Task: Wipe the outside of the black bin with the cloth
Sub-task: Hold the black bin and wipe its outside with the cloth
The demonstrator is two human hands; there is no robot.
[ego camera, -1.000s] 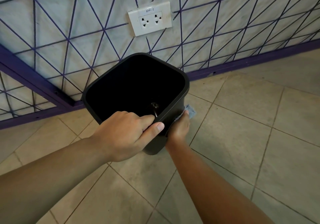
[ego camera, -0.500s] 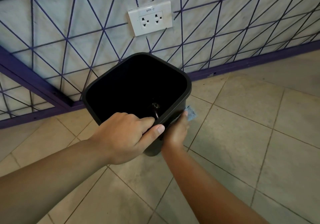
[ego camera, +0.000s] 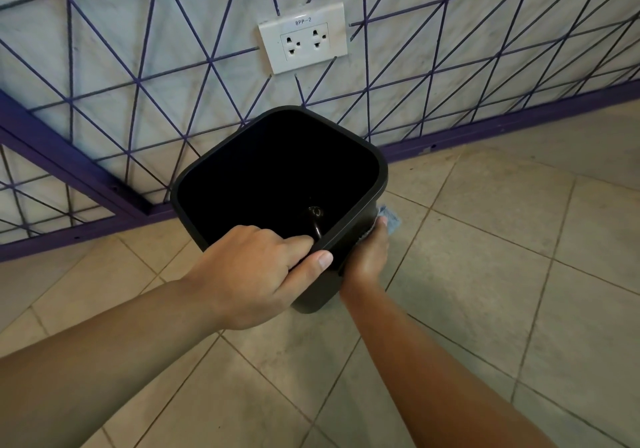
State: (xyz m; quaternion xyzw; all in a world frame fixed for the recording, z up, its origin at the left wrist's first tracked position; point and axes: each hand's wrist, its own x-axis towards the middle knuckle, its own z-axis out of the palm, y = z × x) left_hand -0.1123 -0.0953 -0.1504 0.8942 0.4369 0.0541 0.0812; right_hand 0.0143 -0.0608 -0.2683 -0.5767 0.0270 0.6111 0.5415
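Note:
The black bin [ego camera: 375, 167], square with rounded corners, is tilted with its mouth towards me, close to the wall. My left hand [ego camera: 252, 271] grips its near rim, fingers inside and thumb along the outer edge. My right hand [ego camera: 369, 257] presses a blue-grey cloth [ego camera: 389, 222] against the bin's right outer wall, just under the rim. Only a corner of the cloth sticks out beyond my fingers; the bin hides the remainder. A small dark fitting shows inside the bin near my left fingers.
A white double wall socket [ego camera: 304, 42] sits above the bin on a pale wall with purple line pattern. A purple skirting [ego camera: 502, 125] runs along the wall's foot. Beige floor tiles [ego camera: 485, 257] spread to the right and below.
My right hand with the cloth has shifted slightly along the bin's right side. The left hand keeps its grip on the rim and the bin stays nearly in place.

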